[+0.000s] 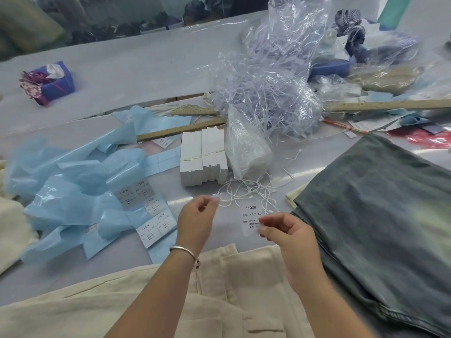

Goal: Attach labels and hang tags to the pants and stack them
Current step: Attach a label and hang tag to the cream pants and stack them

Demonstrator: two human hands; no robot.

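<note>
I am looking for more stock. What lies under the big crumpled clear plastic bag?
Under the big crumpled clear plastic bag lies a heap of thin white plastic tag strings. Two long wooden rulers run beneath its edge. The middle parts of the rulers are covered.

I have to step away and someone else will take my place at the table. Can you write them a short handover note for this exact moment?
Left hand: pinches the end of a white hang-tag string.
Right hand: pinches a white size label printed 1103# XL, held above the table.
Cream pants lie right in front, under both arms; no tag shows on them yet.
Grey washed pants lie folded to the right.
More strings, white hang tags and label sheets lie just beyond.
Left: string and label onto the cream pants, then stack.
</note>
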